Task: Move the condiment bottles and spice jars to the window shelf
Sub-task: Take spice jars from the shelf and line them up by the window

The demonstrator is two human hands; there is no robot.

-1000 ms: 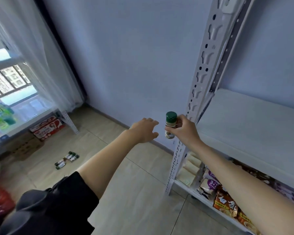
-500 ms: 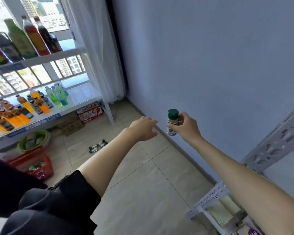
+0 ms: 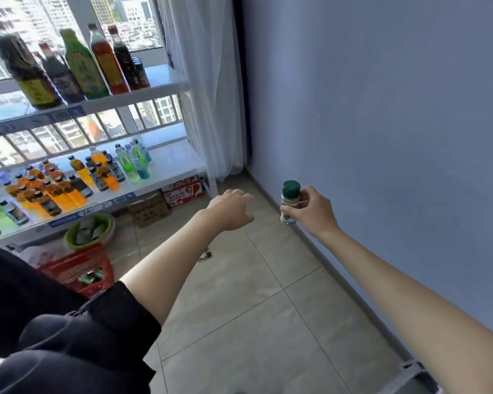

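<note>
Jar [image 3: 290,201] with green cap stands upright in my right hand [image 3: 313,213], fingers curled around it; my left hand [image 3: 230,209] hangs loose, holding nothing, shelf [image 3: 165,89] far left.

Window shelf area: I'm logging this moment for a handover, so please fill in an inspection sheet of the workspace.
Surface: window shelf, upper tier bare at its right end; lower tier also has room at the right.
Job's things: spice jar, green cap, upright, off the shelf; tall condiment bottles on the upper tier.
Clutter: small drink bottles, green basin, red basket, cartons.
Hands: right hand grips the jar; left hand holds nothing, fingers loosely curled.
Cables: nothing seen.
Surroundings: white curtain, blue wall, tiled floor.
</note>
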